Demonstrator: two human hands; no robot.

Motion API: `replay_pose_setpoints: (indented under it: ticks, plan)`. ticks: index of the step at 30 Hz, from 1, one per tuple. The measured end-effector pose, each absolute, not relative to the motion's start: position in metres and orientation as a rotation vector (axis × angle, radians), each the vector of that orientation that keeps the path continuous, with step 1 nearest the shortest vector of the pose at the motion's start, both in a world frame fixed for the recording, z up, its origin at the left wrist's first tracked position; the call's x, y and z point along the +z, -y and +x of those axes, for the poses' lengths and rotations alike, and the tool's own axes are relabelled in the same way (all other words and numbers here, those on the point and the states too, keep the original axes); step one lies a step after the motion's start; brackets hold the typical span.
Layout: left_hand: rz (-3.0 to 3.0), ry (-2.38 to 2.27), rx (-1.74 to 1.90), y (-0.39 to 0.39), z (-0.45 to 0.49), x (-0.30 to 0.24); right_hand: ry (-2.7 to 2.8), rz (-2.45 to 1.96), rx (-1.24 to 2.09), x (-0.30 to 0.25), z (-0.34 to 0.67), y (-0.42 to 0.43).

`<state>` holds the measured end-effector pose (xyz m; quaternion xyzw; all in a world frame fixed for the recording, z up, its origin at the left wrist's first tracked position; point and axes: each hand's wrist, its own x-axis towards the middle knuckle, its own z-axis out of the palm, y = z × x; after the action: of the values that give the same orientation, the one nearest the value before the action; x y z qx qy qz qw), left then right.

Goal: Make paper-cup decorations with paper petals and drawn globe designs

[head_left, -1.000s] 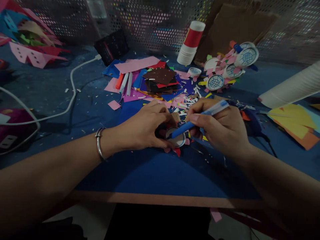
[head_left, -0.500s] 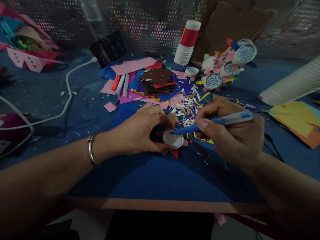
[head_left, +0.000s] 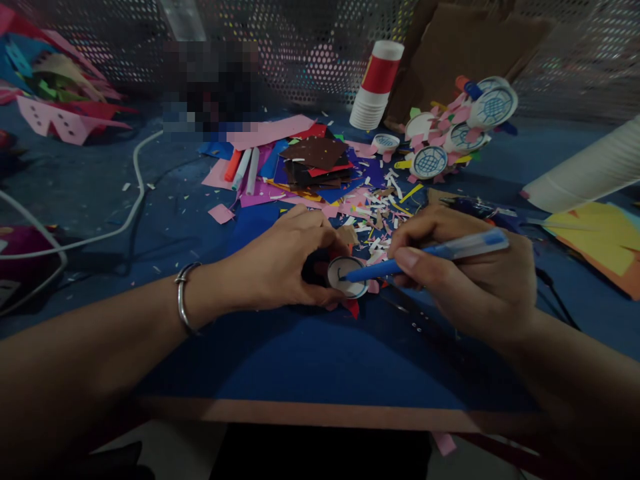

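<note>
A small round white paper cup base with a blue ring round its rim stands on the table in front of me. My left hand grips it from the left, thumb at the near side and fingers curled round the far side. Red and pink paper pieces stick out from under it. In my right hand is a blue marker, pinched between thumb and fingers. The marker's tip touches the white disc, where a short dark curved line shows.
Paper scraps litter the table beyond my hands. Behind lie stacked brown paper squares and several markers. A cup stack stands at the back, near decorated cup bases. Another cup stack lies at right; a white cable runs left.
The marker tip has moved down a little across the disc, leaving a short curved line on what was blank white. My left hand keeps its hold.
</note>
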<state>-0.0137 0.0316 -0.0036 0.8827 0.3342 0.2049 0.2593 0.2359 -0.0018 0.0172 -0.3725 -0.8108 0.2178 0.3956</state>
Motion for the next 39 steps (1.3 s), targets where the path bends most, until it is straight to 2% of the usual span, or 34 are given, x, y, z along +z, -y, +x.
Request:
replay_pose_setpoints:
  ticks: [17, 26, 39]
  plan:
    - [2.398, -0.89, 0.55, -0.032, -0.016, -0.005, 1.952, -1.015, 0.569, 0.016, 0.24, -0.004]
    - [2.42, -0.856, 0.567, -0.033, -0.017, -0.008, 1.995, -1.05, 0.407, 0.017, 0.241, -0.002]
    - [2.397, -0.839, 0.581, -0.033, -0.015, -0.006, 2.019, -0.898, 0.385, 0.009, 0.232, -0.003]
